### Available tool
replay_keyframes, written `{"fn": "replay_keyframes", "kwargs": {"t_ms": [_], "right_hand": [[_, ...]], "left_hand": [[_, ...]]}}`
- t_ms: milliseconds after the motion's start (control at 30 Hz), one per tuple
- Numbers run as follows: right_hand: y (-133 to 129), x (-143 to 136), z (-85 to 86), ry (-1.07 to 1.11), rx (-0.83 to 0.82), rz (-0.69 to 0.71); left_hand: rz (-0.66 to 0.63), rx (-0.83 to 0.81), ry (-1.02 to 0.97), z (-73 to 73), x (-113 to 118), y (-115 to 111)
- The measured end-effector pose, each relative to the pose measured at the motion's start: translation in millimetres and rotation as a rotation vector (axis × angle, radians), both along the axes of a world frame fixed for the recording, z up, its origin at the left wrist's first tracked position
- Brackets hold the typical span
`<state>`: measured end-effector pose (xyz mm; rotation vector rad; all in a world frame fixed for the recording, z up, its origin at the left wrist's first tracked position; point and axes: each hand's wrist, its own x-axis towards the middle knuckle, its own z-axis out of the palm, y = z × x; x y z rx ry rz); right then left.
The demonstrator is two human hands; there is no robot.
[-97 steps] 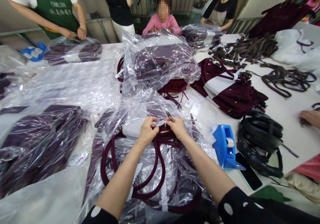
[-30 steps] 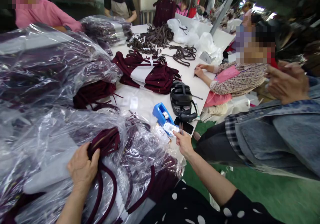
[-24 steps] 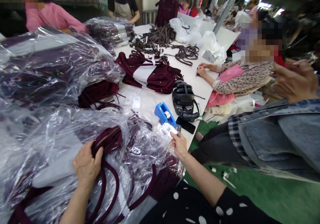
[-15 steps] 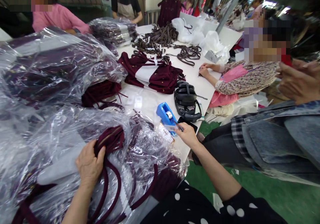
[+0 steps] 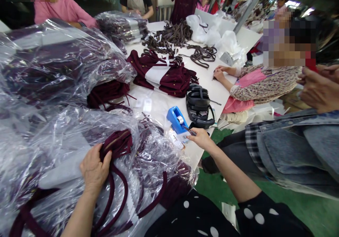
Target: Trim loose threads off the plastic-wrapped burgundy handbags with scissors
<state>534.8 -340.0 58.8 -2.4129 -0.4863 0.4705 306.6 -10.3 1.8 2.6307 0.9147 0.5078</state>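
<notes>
My left hand (image 5: 95,166) is closed round the zipped end of a maroon bag (image 5: 119,142), thumb on the near side. The bag's rope-like handles (image 5: 124,191) hang below the hand, over clear plastic wrapping (image 5: 66,138). In my right hand (image 5: 202,138) is a slim, dark, pointed tool (image 5: 190,130) that looks like thread snips; the fingers partly hide it. Its tip points at the blue tape dispenser (image 5: 176,118), which holds a small roll of clear tape (image 5: 180,119). Beneath that hand lie printed labels (image 5: 176,138).
Black headphones (image 5: 199,104) rest beside the dispenser near the table edge. Beyond are a stack of maroon bags (image 5: 164,76), dark straps (image 5: 202,55) and white plastic bags (image 5: 230,44). A large plastic-wrapped bundle (image 5: 53,64) fills the left. Co-workers sit around; a person in denim (image 5: 286,145) stands close right.
My right hand has shifted slightly right, away from the dispenser. The clear strip seen beside its fingers before no longer shows plainly. My left hand keeps its hold on the bag.
</notes>
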Motion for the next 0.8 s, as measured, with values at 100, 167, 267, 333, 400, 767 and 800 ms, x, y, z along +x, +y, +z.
{"fn": "replay_keyframes", "kwargs": {"t_ms": [100, 167, 267, 333, 400, 767, 800], "right_hand": [[-2, 0, 3.4, -0.099, -0.002, -0.002], [1, -7, 0.7, -0.241, 0.044, -0.030], [11, -21, -17.7, -0.421, 0.114, -0.021], [17, -31, -38.6, -0.455, 0.076, 0.030], [19, -40, -61.7, -0.419, -0.030, 0.067], [15, -45, -105.3, -0.296, -0.143, 0.055], [13, -45, -105.8, -0.290, -0.127, 0.057]], "left_hand": [[-0.001, -0.008, -0.005, 0.0, 0, 0], [0.000, -0.014, -0.002, 0.0, -1, 0], [0.001, -0.017, 0.002, 0.0, -1, 0], [0.003, -0.019, -0.003, -0.1, -1, 0], [0.006, -0.024, -0.003, -0.2, -1, 0], [0.004, -0.025, -0.006, -3.3, -2, 2], [0.008, -0.027, -0.010, -4.4, -2, 2]]}}
